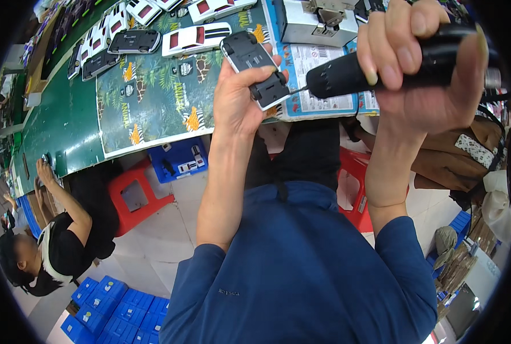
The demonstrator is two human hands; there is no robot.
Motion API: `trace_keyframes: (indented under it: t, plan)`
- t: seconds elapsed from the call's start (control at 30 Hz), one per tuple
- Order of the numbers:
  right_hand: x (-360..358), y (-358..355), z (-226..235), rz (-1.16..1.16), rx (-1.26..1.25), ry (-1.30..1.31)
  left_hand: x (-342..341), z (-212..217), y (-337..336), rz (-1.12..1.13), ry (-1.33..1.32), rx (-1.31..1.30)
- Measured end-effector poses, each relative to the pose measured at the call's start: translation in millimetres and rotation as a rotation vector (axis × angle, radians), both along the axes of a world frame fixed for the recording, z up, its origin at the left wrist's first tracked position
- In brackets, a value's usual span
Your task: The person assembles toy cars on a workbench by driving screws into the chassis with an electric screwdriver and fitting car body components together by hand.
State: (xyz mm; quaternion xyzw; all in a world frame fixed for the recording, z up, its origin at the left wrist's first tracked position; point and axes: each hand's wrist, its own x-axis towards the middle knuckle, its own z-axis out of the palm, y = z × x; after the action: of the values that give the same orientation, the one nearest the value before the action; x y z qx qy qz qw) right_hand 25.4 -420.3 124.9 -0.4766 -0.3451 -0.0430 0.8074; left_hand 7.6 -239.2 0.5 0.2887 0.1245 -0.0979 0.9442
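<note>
Belly-up toy car (250, 57), black electric screwdriver (344, 75)
Left hand (236, 102) clasps the car; just right of it, the slanted bit (300, 89) could skid if that hold loosens, scratching the car; right hand (404, 56) wraps the screwdriver.

The left hand (238, 97) grips an upturned toy car (254, 60), black underside showing; the right hand (407, 60) holds a black power screwdriver (344, 75), its bit at the car's near end. White cars (195, 40) lie farther left on the table (66, 129); a seated co-worker (66, 243) is at left.
</note>
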Motion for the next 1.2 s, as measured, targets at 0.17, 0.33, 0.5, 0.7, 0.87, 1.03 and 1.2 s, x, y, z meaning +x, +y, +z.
trace_keyframes:
  t: [0.17, 0.33, 0.5, 0.7, 0.87, 1.03, 1.2]
  plan:
    - [-13.0, 34.2, -9.8, 0.012, 0.08, 0.023, -2.4, 2.3, 10.7, 0.036, -0.008, 0.03]
    - [-12.4, 34.7, -24.8, 0.092, 0.214, 0.085, -1.2, 6.7, 5.5, 0.019, -0.038, 0.032]
    - [-10.5, 36.8, -27.8, 0.14, 0.263, 0.037, -3.0, 9.7, 6.9, 0.013, -0.004, 0.01]
    - [-11.6, 19.6, -10.0, 0.184, 0.209, 0.009, -1.1, 17.6, 8.1, 0.007, 0.002, 0.026]
    - [-11.2, 22.8, -7.7, 0.198, 0.151, 0.016, -1.5, 18.7, 6.3, -0.006, -0.007, 0.019]
    - [-21.7, 34.5, -8.0, 0.143, 0.154, 0.136, -4.4, 20.6, 8.1, -0.051, 0.014, -0.023]
    - [-15.5, 27.7, -15.2, 0.213, -0.034, -0.077, -6.8, 18.5, 6.8, -0.05, 0.064, -0.101]
